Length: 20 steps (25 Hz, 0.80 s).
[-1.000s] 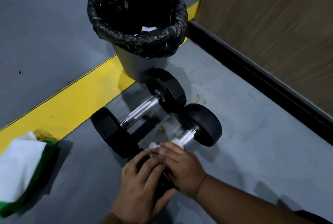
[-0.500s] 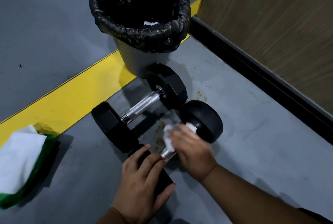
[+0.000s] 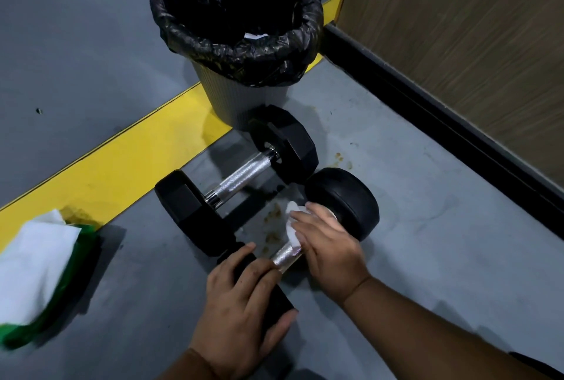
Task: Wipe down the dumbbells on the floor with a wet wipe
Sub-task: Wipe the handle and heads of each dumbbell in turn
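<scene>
The near dumbbell (image 3: 308, 242) is steadied at its near head by the grasping left hand (image 3: 244, 303) so its handle can be rubbed with the wet wipe (image 3: 291, 224) clutched in the right hand (image 3: 329, 248).

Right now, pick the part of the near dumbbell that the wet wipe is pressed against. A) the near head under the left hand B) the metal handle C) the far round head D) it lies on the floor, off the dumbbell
B: the right hand wraps the white wet wipe around the metal handle, just short of the far round head, while the left hand grips the near head.
</scene>
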### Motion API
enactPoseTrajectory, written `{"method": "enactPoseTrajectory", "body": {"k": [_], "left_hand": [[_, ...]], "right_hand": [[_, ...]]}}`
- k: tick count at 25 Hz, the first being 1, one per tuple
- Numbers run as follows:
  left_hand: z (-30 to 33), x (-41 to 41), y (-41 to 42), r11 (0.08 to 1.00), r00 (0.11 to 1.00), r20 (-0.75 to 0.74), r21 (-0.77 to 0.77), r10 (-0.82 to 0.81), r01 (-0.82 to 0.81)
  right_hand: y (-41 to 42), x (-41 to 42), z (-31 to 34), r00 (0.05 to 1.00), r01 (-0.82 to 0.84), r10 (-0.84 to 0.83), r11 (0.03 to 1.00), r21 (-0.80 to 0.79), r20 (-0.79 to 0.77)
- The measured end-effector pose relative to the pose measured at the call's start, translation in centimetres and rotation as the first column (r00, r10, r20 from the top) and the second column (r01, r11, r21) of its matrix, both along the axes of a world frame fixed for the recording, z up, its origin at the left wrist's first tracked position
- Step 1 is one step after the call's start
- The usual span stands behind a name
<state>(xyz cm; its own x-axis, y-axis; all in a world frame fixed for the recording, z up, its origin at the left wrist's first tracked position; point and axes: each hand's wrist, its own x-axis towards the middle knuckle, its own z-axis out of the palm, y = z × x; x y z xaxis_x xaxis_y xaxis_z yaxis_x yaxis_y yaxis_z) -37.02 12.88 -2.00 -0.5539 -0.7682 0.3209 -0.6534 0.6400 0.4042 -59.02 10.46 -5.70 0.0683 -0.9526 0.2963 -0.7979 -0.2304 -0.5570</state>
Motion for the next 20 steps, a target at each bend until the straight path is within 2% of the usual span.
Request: {"method": "enactPoseTrajectory", "body": {"k": [2,5,6,8,11,13,17,18,20], "left_hand": [[0.0,0.1,0.1,1.0,1.0,0.002,0.007,-0.004,0.003],[0.0,0.0,0.3,1.0,1.0,-0.003,-0.004,-0.007,0.007],[0.0,-0.1,0.3,1.0,1.0,-0.002,-0.006,-0.007,0.007],[0.1,-0.2,0.2,1.0,1.0,0.003,-0.002,-0.006,0.006],[0.2,-0.2,0.3,1.0,1.0,0.019,0.003,0.001,-0.001],[0.1,-0.2,0.6,1.0,1.0,0.009,-0.022,-0.006,0.006],[-0.1,-0.6,1.1,0.998,1.0,-0.007,-0.06,0.0,0.0],[-0.1,-0.6,1.1,0.998,1.0,-0.005,-0.064,-0.002,0.002],[0.0,-0.7,1.2,0.998,1.0,0.017,-0.064,-0.003,0.004]], "right_hand": [[1.0,1.5,-0.1,1.0,-0.008,0.007,1.0,0.017,0.024],[2.9,3.2,0.5,0.961,-0.275,0.275,0.96,0.059,0.008],[2.7,2.7,0.6,0.948,-0.315,0.317,0.948,0.054,-0.027],[1.6,1.3,0.6,0.963,-0.25,0.251,0.968,0.014,-0.098],[0.8,0.0,0.2,0.999,0.006,-0.007,1.0,-0.018,-0.036],[1.6,1.3,0.1,1.0,-0.023,0.023,1.0,0.006,0.019],[3.0,2.5,0.7,0.955,-0.296,0.296,0.955,0.021,-0.011],[2.5,1.9,0.6,0.955,-0.293,0.294,0.956,0.019,-0.036],[1.5,0.5,0.3,0.986,-0.161,0.162,0.987,0.007,-0.039]]}}
